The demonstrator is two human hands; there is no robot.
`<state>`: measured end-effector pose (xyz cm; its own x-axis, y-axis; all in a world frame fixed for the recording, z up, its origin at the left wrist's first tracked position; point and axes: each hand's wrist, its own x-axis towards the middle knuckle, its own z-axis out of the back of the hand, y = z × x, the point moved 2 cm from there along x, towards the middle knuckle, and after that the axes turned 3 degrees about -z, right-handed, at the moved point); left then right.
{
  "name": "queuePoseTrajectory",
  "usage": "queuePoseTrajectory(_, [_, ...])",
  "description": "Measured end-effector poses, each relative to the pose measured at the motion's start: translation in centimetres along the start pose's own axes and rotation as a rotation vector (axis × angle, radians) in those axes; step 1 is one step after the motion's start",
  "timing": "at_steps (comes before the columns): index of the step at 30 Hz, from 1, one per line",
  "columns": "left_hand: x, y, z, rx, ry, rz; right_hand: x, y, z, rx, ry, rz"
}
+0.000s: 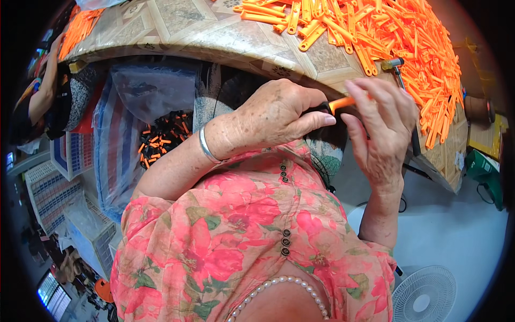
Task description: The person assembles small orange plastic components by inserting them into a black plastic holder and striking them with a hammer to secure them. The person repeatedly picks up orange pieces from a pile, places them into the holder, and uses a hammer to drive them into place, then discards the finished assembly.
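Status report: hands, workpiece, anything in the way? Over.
Left hand closed on black piece. Right hand by orange piece, contact unclear. Hammer-like tool lies beyond right hand, not between hands.

Your left hand (271, 115) pinches a small black piece (322, 108) beside a slim orange plastic strip (340, 103); your right hand (383, 121) curves over the strip, near a brown-patterned table (188, 27) heaped with flat orange plastic pieces (418, 48).
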<state>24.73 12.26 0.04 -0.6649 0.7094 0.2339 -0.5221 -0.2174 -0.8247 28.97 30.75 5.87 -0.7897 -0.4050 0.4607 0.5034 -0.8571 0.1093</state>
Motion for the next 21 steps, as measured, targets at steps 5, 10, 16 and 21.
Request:
queuePoseTrajectory(5, [-0.5, -0.5, -0.1, 0.355, 0.026, -0.136, -0.7, 0.0, -1.8, 0.194, 0.122, -0.015])
queuePoseTrajectory(10, [-0.6, -0.6, -0.1, 0.441, 0.135, -0.152, -1.4, 0.3, -2.8, 0.327, 0.173, -0.130])
queuePoseTrajectory(16, [-1.1, -0.3, 0.1, 0.529, 0.166, -0.157, -1.9, 0.8, -3.9, 0.340, 0.121, -0.155])
queuePoseTrajectory(21, [-0.4, -0.5, 1.3, 0.532, 0.205, -0.150, -1.6, 0.5, -3.9, 0.360, 0.088, -0.135])
